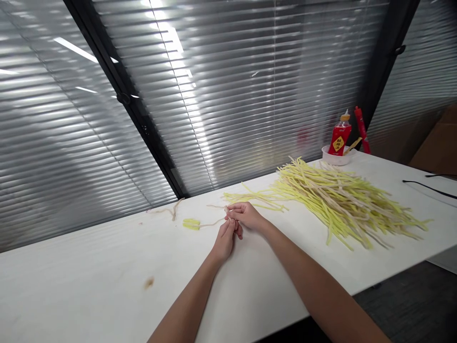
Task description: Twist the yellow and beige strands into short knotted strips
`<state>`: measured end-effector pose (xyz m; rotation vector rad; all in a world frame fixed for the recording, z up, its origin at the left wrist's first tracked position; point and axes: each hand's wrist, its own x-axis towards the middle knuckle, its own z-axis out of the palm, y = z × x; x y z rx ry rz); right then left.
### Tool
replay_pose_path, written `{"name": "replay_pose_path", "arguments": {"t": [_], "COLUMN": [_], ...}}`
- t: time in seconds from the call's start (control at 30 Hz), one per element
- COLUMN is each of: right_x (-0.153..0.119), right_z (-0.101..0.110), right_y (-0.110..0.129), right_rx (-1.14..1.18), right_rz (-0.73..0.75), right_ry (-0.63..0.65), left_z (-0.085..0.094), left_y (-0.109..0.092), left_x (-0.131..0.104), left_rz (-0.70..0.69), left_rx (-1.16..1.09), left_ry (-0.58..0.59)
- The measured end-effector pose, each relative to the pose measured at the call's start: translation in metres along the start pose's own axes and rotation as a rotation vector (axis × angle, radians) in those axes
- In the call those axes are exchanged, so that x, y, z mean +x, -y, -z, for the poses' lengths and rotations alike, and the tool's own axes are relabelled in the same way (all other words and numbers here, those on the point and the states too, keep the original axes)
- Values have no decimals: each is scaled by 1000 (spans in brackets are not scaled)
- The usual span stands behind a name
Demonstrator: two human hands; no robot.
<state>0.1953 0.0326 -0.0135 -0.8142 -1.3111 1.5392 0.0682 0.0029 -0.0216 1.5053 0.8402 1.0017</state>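
Note:
My left hand [225,237] and my right hand [245,215] meet above the white table [117,281], their fingers closed together around a thin beige fuzzy stem [213,224]. One length of the stem runs left from my fingertips to a small folded yellow piece [192,224] lying on the table. Another thin end sticks out to the upper left of my right fingertips. Exactly how the stem is bent between the fingers is too small to make out.
A large pile of yellow and beige stems [339,200] spreads to the right. Behind it, a white bowl [335,157] holds a red bottle [340,138], beside a red tube [362,129]. Loose beige pieces [174,209] lie left, near the blinds [228,85]. Black cables [428,185] cross the right edge.

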Motion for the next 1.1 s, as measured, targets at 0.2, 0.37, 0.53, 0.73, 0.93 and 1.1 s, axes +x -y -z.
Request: {"name": "replay_pose_path", "arguments": {"t": [0.2, 0.37, 0.53, 0.73, 0.93, 1.1], "right_x": [-1, -2, -1, -1, 1, -7], "right_z": [-2, -3, -3, -6, -6, 6], "right_y": [2, 5, 1, 4, 17, 27], "right_rx": [-52, -57, -63, -94, -105, -411], "right_rz": [34, 68, 88, 120, 222, 197], "right_ry": [1, -27, -8, -102, -318, -467], "left_z": [1, 1, 3, 2, 1, -1], "left_y": [-1, -1, 0, 0, -4, 3], "left_x": [0, 0, 0, 1, 1, 2], "left_rz": [-39, -26, -29, -27, 17, 7], "left_rx": [-8, -8, 12, -8, -63, -95], "left_ry": [28, 20, 12, -9, -30, -50]}}
